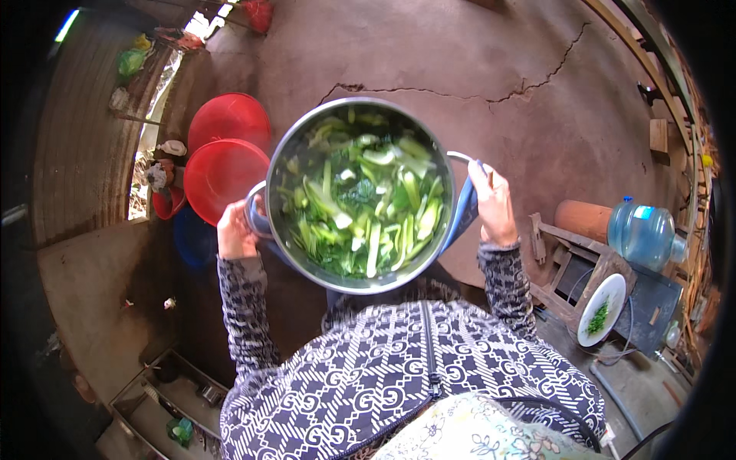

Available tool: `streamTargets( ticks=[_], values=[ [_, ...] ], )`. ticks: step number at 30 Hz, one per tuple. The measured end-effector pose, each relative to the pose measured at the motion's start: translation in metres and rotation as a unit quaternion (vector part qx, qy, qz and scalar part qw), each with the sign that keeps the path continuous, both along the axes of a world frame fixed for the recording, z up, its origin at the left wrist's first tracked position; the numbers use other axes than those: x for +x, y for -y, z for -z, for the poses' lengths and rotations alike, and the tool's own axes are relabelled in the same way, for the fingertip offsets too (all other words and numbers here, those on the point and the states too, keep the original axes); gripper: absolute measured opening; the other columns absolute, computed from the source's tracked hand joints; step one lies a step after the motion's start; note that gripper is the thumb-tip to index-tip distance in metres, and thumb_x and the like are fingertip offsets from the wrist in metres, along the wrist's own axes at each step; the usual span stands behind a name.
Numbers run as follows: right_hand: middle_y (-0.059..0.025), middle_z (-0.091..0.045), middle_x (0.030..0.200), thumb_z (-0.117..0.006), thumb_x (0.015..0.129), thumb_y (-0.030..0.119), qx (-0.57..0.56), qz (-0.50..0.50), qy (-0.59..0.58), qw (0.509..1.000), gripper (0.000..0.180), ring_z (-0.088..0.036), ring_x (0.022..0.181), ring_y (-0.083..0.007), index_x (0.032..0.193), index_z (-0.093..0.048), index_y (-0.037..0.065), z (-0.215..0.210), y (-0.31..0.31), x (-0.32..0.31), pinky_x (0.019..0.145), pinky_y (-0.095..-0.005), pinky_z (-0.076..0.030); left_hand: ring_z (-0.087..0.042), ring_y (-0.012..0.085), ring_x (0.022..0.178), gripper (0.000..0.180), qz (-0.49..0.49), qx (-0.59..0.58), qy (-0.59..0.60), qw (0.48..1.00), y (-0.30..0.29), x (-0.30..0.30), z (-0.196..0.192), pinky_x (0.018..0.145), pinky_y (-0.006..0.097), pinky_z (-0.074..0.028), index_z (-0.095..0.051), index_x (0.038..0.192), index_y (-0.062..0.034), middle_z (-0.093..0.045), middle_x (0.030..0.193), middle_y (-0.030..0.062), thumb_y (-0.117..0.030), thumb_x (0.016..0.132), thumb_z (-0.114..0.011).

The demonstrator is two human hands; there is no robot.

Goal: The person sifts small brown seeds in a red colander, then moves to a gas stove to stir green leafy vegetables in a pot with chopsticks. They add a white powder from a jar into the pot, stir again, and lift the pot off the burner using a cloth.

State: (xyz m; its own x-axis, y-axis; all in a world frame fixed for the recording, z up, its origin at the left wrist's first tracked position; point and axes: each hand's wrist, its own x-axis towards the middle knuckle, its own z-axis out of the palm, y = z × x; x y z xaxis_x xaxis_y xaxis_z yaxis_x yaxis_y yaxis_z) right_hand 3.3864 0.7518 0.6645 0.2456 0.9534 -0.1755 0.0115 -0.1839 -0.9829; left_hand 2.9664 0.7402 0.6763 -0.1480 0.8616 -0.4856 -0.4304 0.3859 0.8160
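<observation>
Between my two hands is a round metal pot (280, 230), held up in front of my body. Inside it float cut leafy greens (376, 222), with pale stems and dark leaves in liquid. My left hand (239, 228) is closed round the loop handle on the pot's left side. On the other side, my right hand (494, 201) grips the right handle, with a blue cloth (463, 211) between the fingers and the pot. Part of each hand's fingers is hidden behind the handles and the cloth.
Red basins (222, 184) stand at the left by the wall. To the right are a wooden stool (563, 257), a white plate (607, 295) with chopped green herbs (599, 317), and a large blue water bottle (640, 234). A crack (491, 100) runs across the floor (460, 46) ahead.
</observation>
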Motion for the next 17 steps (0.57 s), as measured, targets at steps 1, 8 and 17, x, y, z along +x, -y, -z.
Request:
streamTargets(
  ticks=[1, 8, 17],
  values=[
    [0.0079, -0.044, 0.066, -0.056, 0.096, 0.024, -0.014, 0.008, -0.013, 1.0, 0.028, -0.038, 0.061, -0.003, 0.074, -0.055, 0.007, -0.005, 0.0, 0.007, 0.053, -0.0234, -0.031, -0.066, 0.0198, 0.086, 0.036, 0.002, -0.01, -0.009, 1.0, -0.004, 0.006, -0.004, 0.077, 0.033, -0.056, -0.06, 0.107, 0.0033, -0.068, 0.101, 0.0123, -0.026, 0.092, -0.045],
    [0.0087, -0.042, 0.066, -0.057, 0.095, 0.028, -0.039, 0.03, -0.006, 0.999, 0.032, -0.036, 0.061, -0.003, 0.071, -0.052, 0.009, 0.007, 0.022, 0.008, 0.053, -0.0234, -0.031, -0.066, 0.021, 0.088, 0.035, -0.055, -0.03, -0.049, 0.997, 0.005, 0.011, -0.001, 0.077, 0.033, -0.056, -0.06, 0.109, 0.0008, -0.067, 0.105, 0.0144, -0.029, 0.093, -0.05],
    [0.0089, -0.053, 0.077, -0.061, 0.093, 0.023, -0.049, 0.018, -0.032, 0.998, 0.018, -0.046, 0.074, -0.0017, 0.091, -0.066, 0.006, 0.039, 0.019, 0.001, 0.067, -0.0219, -0.039, -0.066, 0.0152, 0.077, 0.031, 0.05, -0.021, 0.001, 0.999, -0.016, -0.009, 0.019, 0.07, 0.032, -0.056, -0.066, 0.099, -0.0006, -0.07, 0.09, 0.0081, -0.028, 0.088, -0.054]
  ],
)
